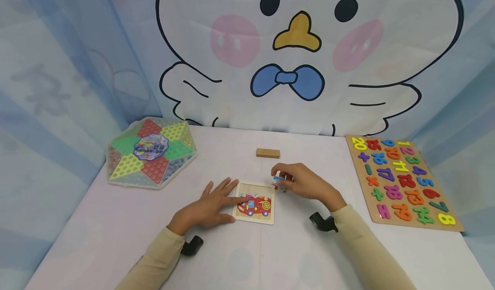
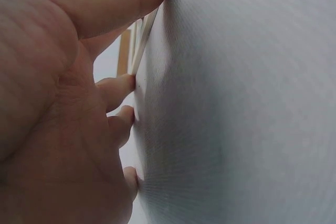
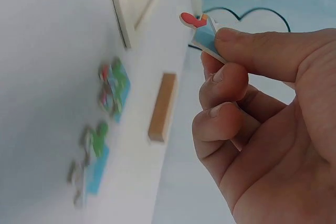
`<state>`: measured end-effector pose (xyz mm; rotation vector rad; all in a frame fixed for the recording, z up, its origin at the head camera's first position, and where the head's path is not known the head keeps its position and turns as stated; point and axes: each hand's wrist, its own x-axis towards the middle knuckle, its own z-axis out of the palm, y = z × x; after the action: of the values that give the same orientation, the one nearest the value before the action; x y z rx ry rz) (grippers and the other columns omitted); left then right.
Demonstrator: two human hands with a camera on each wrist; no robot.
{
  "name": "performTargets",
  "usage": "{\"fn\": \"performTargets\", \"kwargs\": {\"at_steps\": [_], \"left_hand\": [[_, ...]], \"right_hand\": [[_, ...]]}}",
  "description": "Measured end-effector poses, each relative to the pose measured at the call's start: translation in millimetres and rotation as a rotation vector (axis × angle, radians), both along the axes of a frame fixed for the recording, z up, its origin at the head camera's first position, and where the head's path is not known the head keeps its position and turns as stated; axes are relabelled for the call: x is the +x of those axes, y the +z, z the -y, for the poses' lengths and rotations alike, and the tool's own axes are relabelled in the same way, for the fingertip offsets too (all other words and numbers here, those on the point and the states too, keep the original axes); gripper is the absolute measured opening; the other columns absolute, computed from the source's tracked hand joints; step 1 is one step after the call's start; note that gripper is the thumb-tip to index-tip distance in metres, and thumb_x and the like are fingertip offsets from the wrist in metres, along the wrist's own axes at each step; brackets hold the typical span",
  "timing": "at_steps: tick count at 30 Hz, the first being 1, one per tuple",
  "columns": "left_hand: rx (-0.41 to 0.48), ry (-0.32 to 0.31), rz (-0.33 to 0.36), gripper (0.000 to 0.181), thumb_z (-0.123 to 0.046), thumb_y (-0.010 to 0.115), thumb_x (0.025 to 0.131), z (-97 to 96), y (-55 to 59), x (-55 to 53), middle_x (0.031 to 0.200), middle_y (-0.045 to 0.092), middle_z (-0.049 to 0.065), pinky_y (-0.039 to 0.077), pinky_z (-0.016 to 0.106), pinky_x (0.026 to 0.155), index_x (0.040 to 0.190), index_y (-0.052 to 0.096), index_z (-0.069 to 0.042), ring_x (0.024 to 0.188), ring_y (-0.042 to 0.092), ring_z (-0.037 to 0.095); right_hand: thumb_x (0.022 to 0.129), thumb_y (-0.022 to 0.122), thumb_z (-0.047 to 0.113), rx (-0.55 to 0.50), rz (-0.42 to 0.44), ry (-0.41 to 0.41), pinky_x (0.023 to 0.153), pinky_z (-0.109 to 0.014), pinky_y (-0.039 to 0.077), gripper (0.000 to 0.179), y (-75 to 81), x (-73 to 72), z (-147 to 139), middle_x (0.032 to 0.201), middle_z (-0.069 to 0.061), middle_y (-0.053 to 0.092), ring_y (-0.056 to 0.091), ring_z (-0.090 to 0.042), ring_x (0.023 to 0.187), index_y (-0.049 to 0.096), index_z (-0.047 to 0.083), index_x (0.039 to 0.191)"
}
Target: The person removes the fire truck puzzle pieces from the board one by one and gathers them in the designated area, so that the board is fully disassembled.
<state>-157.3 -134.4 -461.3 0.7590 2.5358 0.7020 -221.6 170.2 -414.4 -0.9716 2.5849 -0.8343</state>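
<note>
A small wooden jigsaw puzzle (image 1: 254,213) in a light frame lies on the white table, showing a red truck. My left hand (image 1: 212,207) is spread flat at its left side, with the index finger reaching over the picture and the thumb by the lower left corner. In the right wrist view, my right hand (image 3: 262,93) pinches a blue and red puzzle piece (image 3: 203,36) between thumb and index finger, raised over the table. Two loose puzzle pieces (image 3: 116,88) with blue and green parts lie below it. The frame's upper part shows bare wood.
A brown wooden block (image 1: 267,153) lies behind the puzzle. At the back left is a hexagonal board with coloured triangles (image 1: 154,169) under clear plastic. A number board (image 1: 406,182) with coloured digits lies on the right. A patterned curtain (image 1: 239,96) hangs behind the table.
</note>
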Motion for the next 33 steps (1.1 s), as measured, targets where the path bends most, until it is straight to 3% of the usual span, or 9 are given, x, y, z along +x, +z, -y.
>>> {"fn": "performTargets", "kwargs": {"at_steps": [7, 16, 24, 33], "left_hand": [[0.023, -0.005, 0.001, 0.059, -0.024, 0.074, 0.094, 2.2, 0.8, 0.5, 0.17, 0.016, 0.013, -0.005, 0.067, 0.119, 0.15, 0.055, -0.025, 0.157, 0.001, 0.036], [0.025, -0.004, 0.003, 0.059, -0.024, 0.074, 0.094, 1.8, 0.0, 0.0, 0.17, 0.016, 0.013, -0.005, 0.067, 0.119, 0.149, 0.055, -0.026, 0.157, 0.001, 0.035], [0.014, 0.01, 0.014, 0.058, -0.024, 0.074, 0.094, 1.1, -2.2, -0.8, 0.171, 0.015, 0.011, -0.007, 0.064, 0.12, 0.149, 0.056, -0.028, 0.157, 0.0, 0.033], [0.011, 0.014, 0.022, 0.058, -0.023, 0.074, 0.094, 0.6, -1.2, -0.5, 0.17, 0.015, 0.011, -0.007, 0.064, 0.12, 0.149, 0.056, -0.027, 0.157, 0.0, 0.033]], "right_hand": [[0.095, 0.07, 0.004, 0.025, -0.031, -0.118, 0.065, -0.028, 0.047, 0.024, 1.6, -4.6, -41, 0.091, 0.0, 0.065, 0.052, -0.017, 0.077, 0.064, 0.007, 0.118], [0.094, 0.07, 0.004, 0.099, 0.083, -0.202, 0.067, -0.028, 0.044, 0.022, -8.0, -3.6, -85, 0.089, -0.001, 0.058, 0.051, -0.02, 0.082, 0.065, 0.011, 0.114], [0.093, 0.07, 0.003, 0.108, 0.133, -0.186, 0.068, -0.029, 0.043, 0.021, -13.5, -6.5, -93, 0.087, -0.001, 0.057, 0.051, -0.02, 0.082, 0.066, 0.012, 0.111], [0.092, 0.07, 0.002, 0.123, 0.11, -0.207, 0.069, -0.03, 0.045, 0.022, -20.4, -9.1, -92, 0.094, -0.003, 0.061, 0.051, -0.02, 0.082, 0.067, 0.011, 0.112]]}}
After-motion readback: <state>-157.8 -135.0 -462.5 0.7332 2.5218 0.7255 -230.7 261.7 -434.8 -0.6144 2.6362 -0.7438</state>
